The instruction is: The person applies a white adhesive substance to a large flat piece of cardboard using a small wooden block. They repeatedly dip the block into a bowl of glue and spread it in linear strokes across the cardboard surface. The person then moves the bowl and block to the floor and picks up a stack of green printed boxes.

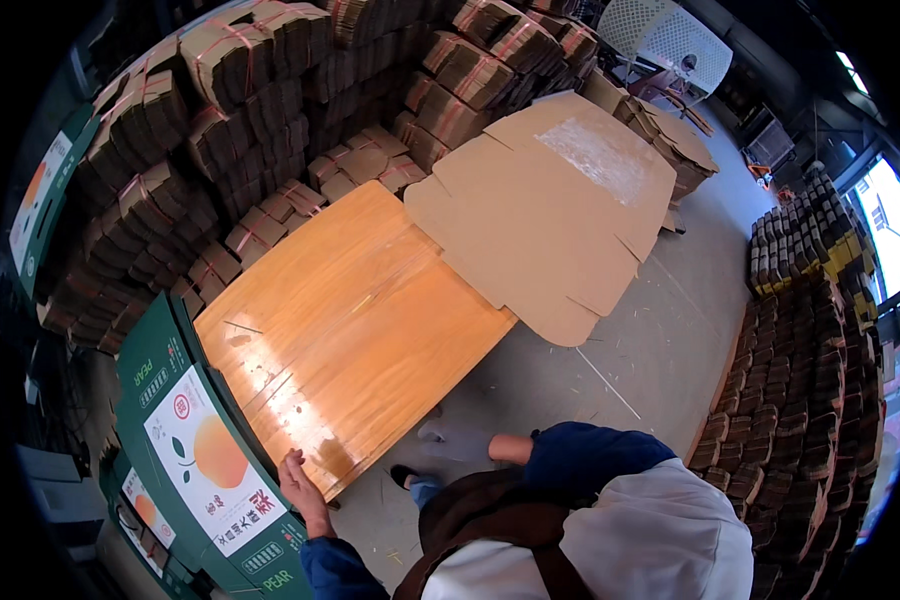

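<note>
At the near left corner of the wooden table (370, 320), my left hand (301, 490) rests by the edge of a green printed cardboard sheet (155, 345). Its fingers point away from me and look stretched out along that edge, not wrapped round it. The sheet has a white panel with an orange-yellow pear picture and stands on edge against the table's left end. My right hand (458, 440) looks grey, as if gloved, and is a little blurred. It hangs past the table's near edge, fingers extended to the left, with nothing seen in it.
A flat brown cardboard sheet (540, 215) with a clear film patch lies over the table's far right end. Tied cardboard bundles (235, 60) are piled behind the table. More cardboard stacks (780, 400) line the right side. Scraps lie on the grey floor (660, 340).
</note>
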Motion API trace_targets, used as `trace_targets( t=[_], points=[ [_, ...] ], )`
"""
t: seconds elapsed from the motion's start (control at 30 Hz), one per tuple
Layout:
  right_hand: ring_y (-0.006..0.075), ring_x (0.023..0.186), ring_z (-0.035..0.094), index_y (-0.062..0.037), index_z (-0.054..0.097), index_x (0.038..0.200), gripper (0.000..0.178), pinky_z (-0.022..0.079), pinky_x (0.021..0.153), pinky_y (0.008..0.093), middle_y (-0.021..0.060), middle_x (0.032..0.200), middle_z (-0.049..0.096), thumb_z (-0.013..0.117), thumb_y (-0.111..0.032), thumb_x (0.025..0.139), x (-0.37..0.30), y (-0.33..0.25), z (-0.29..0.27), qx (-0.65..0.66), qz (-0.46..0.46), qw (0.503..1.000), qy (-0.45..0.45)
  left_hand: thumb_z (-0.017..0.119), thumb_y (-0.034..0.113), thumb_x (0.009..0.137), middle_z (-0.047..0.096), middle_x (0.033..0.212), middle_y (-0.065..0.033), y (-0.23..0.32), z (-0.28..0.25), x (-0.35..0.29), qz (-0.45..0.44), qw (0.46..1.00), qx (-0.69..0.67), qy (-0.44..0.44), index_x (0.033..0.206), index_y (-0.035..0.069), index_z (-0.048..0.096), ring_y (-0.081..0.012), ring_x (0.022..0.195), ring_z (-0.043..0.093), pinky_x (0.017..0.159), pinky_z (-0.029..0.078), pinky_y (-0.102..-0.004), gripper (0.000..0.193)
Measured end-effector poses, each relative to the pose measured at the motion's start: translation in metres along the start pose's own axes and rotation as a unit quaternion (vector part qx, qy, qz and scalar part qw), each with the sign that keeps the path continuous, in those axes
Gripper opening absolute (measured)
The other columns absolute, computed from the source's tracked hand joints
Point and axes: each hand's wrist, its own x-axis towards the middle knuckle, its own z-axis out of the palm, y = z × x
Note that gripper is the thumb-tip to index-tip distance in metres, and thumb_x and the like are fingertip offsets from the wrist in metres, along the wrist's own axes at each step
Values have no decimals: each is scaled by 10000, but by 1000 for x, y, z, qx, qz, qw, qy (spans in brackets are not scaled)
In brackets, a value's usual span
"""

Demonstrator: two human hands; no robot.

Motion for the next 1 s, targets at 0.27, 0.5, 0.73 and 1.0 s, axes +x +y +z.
trace_targets(
  t=[0.27, 0.5, 0.73, 1.0],
  points=[
    [328, 951, 695, -29, 605, 1231, 493, 529, 861, 408, 199, 1066, 710, 617, -420, 931, -355, 174, -153, 54, 245, 924, 289, 408, 458, 1051, 629, 1076, -144, 352, 346, -202, 216, 794, -417, -385, 984, 68, 477, -323, 1040, 646, 1192, 195, -529, 401],
    [176, 787, 691, 33, 582, 1229, 404, 559, 698, 303, 140, 957, 698, 664, -221, 926, -523, 269, -199, 265, 236, 753, 554, 299, 514, 1058, 576, 1014, -157, 530, 454, -369, 91, 327, -689, -640, 938, 75, 482, -365, 901, 661, 1171, 142, -648, 490],
    [175, 794, 670, 28, 570, 1234, 358, 561, 702, 292, 101, 975, 657, 635, -171, 944, -578, 343, -277, 387, 246, 682, 570, 359, 511, 1048, 565, 1113, -223, 597, 576, -475, -39, 110, -879, -463, 1108, 64, 496, -390, 1016, 679, 1221, 216, -465, 471],
    [280, 790, 694, -11, 560, 1219, 377, 586, 614, 372, 148, 975, 671, 606, -278, 956, -704, 544, -244, 518, 439, 497, 540, 427, 431, 1045, 559, 1069, -183, 644, 763, -462, -62, 149, -808, -566, 1055, 58, 501, -339, 980, 653, 1127, 301, -449, 380]
  ],
)
